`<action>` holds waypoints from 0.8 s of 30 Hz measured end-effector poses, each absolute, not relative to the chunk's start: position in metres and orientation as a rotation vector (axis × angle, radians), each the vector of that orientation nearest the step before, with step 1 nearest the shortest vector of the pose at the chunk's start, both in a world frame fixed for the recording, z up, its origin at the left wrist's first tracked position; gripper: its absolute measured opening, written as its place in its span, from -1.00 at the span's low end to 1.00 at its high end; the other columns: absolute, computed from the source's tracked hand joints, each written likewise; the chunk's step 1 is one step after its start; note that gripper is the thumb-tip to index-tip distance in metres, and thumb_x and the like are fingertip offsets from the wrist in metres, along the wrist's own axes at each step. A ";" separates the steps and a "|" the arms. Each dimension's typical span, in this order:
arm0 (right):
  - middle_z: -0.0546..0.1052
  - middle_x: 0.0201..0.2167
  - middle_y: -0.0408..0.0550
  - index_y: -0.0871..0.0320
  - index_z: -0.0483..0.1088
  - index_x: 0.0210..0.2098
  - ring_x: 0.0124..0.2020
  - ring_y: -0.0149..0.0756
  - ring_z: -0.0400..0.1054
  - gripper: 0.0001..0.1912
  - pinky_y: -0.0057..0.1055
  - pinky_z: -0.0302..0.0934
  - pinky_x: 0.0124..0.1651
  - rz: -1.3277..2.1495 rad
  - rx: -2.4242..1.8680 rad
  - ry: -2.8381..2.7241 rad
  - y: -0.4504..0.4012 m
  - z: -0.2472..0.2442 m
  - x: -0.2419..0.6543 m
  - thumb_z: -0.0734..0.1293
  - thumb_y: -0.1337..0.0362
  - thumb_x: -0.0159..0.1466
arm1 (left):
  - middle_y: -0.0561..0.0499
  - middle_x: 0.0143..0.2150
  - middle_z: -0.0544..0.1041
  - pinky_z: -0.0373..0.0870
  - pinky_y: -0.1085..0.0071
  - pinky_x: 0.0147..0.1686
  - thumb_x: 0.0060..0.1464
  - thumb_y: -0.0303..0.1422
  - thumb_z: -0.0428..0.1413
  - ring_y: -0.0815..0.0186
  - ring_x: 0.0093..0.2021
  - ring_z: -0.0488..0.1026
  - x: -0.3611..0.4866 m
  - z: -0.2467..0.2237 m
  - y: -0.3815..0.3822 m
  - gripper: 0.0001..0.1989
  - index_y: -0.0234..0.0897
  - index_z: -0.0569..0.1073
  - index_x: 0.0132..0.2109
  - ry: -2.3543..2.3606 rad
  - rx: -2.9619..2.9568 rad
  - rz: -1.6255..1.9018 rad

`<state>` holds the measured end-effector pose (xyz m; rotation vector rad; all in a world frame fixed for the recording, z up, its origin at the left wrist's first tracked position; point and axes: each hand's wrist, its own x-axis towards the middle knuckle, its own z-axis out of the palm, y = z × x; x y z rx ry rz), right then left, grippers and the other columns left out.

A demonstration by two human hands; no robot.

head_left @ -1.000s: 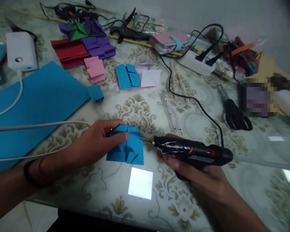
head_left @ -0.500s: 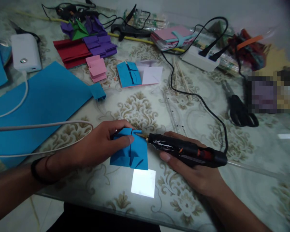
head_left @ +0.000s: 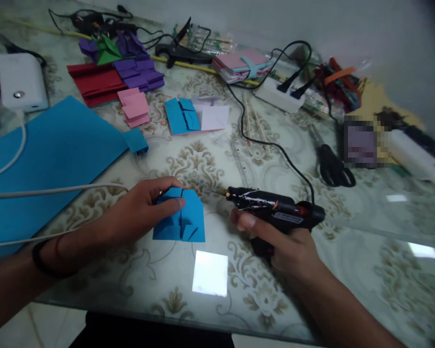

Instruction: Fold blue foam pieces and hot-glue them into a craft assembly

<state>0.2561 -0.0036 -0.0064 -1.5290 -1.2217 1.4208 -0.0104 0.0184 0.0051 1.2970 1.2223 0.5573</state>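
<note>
My left hand [head_left: 150,205] pinches the upper left of a folded blue paper piece [head_left: 194,217], thumb on top and the other fingers mostly hidden behind. A slit runs down the middle of the paper, and its lower corners have small raised folds. In my right hand [head_left: 281,237] is a black hot glue gun [head_left: 271,203], fingers wrapped round its handle. Its nozzle points left toward the blue paper, with a gap between them. A thin dark line, perhaps a glue string, stretches from the nozzle tip.
A large blue sheet [head_left: 58,140] lies left, under white cables. Behind are a white power bank [head_left: 21,82], purple folded paper [head_left: 139,72], a pink folded piece [head_left: 134,108] and a blue-and-white card [head_left: 183,116]. Black scissors [head_left: 331,164] and a power strip [head_left: 281,94] sit right.
The glue gun's nozzle has moved off the blue paper's top edge, to the right. The paper's upper right corner now lies folded or slanted. The camera view has shifted a little.
</note>
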 end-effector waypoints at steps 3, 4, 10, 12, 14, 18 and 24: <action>0.49 -0.52 -0.09 0.10 0.47 -0.55 -0.41 -0.24 0.37 -0.61 -0.31 0.25 -0.37 1.484 -1.460 -1.087 0.001 -0.006 0.255 0.59 -0.03 0.10 | 0.10 -0.32 0.50 0.38 0.50 -0.37 0.20 -0.13 0.22 0.36 -0.34 0.43 -0.010 0.006 0.020 -0.74 -0.25 0.54 -0.17 1.210 1.250 0.574; 0.46 -0.54 -0.11 0.10 0.46 -0.54 -0.45 -0.28 0.33 -0.63 -0.32 0.21 -0.40 1.508 -1.423 -1.042 0.003 -0.006 0.254 0.59 0.00 0.10 | 0.10 -0.33 0.49 0.38 0.51 -0.38 0.19 -0.12 0.23 0.36 -0.35 0.43 -0.010 0.005 0.020 -0.73 -0.25 0.54 -0.17 1.208 1.239 0.573; 0.24 -0.62 -0.22 0.10 0.35 -0.58 -0.51 -0.37 0.17 -0.62 -0.37 0.13 -0.45 1.539 -1.270 -0.860 0.012 -0.002 0.246 0.59 0.14 0.10 | 0.09 -0.35 0.49 0.38 0.51 -0.41 0.19 -0.09 0.22 0.35 -0.36 0.42 -0.012 0.002 0.019 -0.71 -0.23 0.54 -0.16 1.231 1.222 0.559; 0.12 -0.64 -0.28 0.09 0.29 -0.61 -0.55 -0.42 0.05 -0.57 -0.42 0.10 -0.49 1.525 -1.242 -0.779 0.016 -0.002 0.245 0.61 0.17 0.07 | 0.09 -0.35 0.47 0.37 0.51 -0.42 0.19 -0.10 0.22 0.36 -0.37 0.40 -0.012 0.001 0.019 -0.72 -0.22 0.54 -0.16 1.249 1.247 0.562; 0.09 -0.62 -0.30 0.08 0.30 -0.58 -0.55 -0.43 0.00 -0.57 -0.46 0.11 -0.51 1.480 -1.227 -0.708 0.021 -0.002 0.246 0.65 0.20 0.00 | 0.09 -0.37 0.47 0.36 0.50 -0.43 0.18 -0.10 0.22 0.35 -0.38 0.40 -0.011 0.002 0.019 -0.72 -0.22 0.53 -0.16 1.256 1.253 0.558; 0.36 -0.44 -0.18 0.07 0.44 -0.48 -0.43 -0.35 0.24 -0.58 -0.38 0.37 -0.40 1.497 -1.221 -0.811 0.029 -0.001 0.254 0.66 -0.01 -0.01 | 0.08 -0.37 0.47 0.36 0.48 -0.42 0.16 -0.07 0.22 0.33 -0.38 0.40 -0.010 0.006 0.019 -0.69 -0.24 0.53 -0.19 1.265 1.263 0.541; 0.49 -0.33 -0.17 0.07 0.55 -0.28 -0.39 -0.39 0.36 -0.55 -0.45 0.39 -0.44 1.633 -1.295 -0.745 0.034 -0.004 0.263 0.71 0.07 -0.04 | 0.11 -0.39 0.43 0.31 0.49 -0.45 0.17 -0.07 0.20 0.35 -0.41 0.36 -0.010 0.006 0.020 -0.69 -0.23 0.52 -0.17 1.285 1.271 0.545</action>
